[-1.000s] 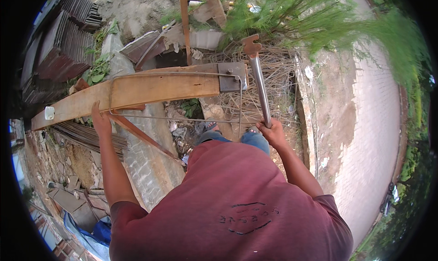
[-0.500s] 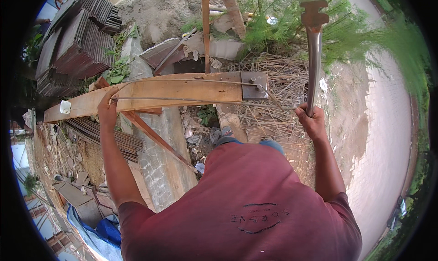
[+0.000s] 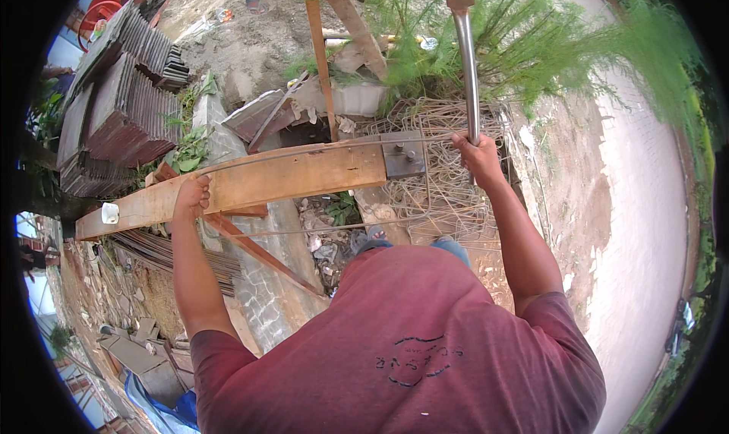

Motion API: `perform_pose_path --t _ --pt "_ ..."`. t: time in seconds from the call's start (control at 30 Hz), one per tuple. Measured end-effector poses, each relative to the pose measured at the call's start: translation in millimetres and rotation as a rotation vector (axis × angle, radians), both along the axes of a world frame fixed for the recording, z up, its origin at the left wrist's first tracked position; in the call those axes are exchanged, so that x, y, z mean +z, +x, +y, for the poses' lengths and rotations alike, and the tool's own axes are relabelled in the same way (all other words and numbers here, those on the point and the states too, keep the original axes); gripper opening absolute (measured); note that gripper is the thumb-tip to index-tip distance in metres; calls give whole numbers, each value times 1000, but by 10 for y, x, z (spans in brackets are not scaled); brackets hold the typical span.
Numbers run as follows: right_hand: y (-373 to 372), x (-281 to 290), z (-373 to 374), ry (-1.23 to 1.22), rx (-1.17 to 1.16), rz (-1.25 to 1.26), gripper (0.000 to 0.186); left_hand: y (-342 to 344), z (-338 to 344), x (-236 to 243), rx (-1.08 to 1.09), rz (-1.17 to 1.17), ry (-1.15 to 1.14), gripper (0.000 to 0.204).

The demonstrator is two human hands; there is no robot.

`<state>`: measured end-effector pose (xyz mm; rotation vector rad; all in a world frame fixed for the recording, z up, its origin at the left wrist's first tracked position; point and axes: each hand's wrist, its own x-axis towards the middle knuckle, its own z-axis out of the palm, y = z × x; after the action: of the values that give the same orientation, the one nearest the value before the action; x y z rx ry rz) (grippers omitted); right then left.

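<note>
My left hand [image 3: 192,197] is closed around a thin steel rod [image 3: 304,229] bent into a long, narrow frame. One long side runs over the wooden beam [image 3: 296,173]; the other hangs on the near side of it. My right hand [image 3: 480,160] grips a shiny metal bending bar [image 3: 469,73] that stands up from the fist, with a flat, rusty, notched head at its far end. The rod's right end meets my right fingers; whether they hold it too, I cannot tell. A dark metal plate [image 3: 395,157] with short pegs sits at the beam's right end.
Tangled bent rods [image 3: 452,198] lie beyond the plate. Stacked roof tiles [image 3: 129,123] stand at far left, a white cup-like object [image 3: 110,213] on the beam's left end. Wooden props [image 3: 323,62] rise behind, beside a feathery green plant [image 3: 524,47]. Straight rods [image 3: 175,255] lie below the beam.
The bent rod has come off the pegs, its near side now dropping below the beam. My right hand and the bar have moved left and away from me. My left fingers have closed.
</note>
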<state>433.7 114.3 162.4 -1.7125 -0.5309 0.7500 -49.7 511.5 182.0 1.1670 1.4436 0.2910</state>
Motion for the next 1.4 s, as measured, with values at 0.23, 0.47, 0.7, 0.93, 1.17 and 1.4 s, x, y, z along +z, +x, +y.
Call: perform_pose_path --t 0.23,0.47,0.7,0.93,1.17,1.4 --pt "-35 -463 -6 -199 -45 96 23 182 -54 -326 19 91 29 20" --pt "-113 -405 49 -128 -67 123 19 -98 -63 -493 252 75 781 32" --pt "-221 -354 53 -141 -124 95 23 75 -773 -471 11 664 969 22" --pt "-153 -423 3 -105 -116 157 21 240 -481 -536 -48 637 1067 16" --pt "-204 -271 -78 -243 -82 127 26 250 -410 -592 -59 627 1076 15" --pt "237 -251 -769 -478 -22 -527 39 181 -330 -639 -77 638 1011 20"
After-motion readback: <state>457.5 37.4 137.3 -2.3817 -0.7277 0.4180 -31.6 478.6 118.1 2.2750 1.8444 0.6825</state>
